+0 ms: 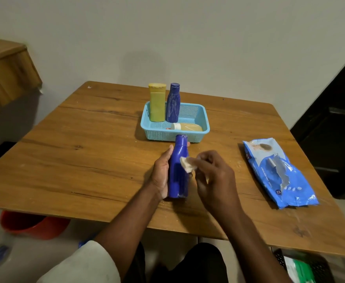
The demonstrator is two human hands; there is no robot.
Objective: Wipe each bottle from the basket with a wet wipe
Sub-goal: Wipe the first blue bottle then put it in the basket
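Blue bottle (pixel 178 170) sits in the left hand (pixel 161 172), whose grip curls round it above the near bench (pixel 85 156); the right hand (pixel 214 176) pinches a wet wipe (pixel 187 164) against it. Beyond, the basket (pixel 196 137) holds three bottles: yellow (pixel 157 103) and blue (pixel 173 103) upright, a cream one (pixel 188 127) lying. One wipes pack (pixel 279 172) lies right.

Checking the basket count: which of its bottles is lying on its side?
The pale yellow bottle with the white cap, at the basket's front; the other two stand upright.
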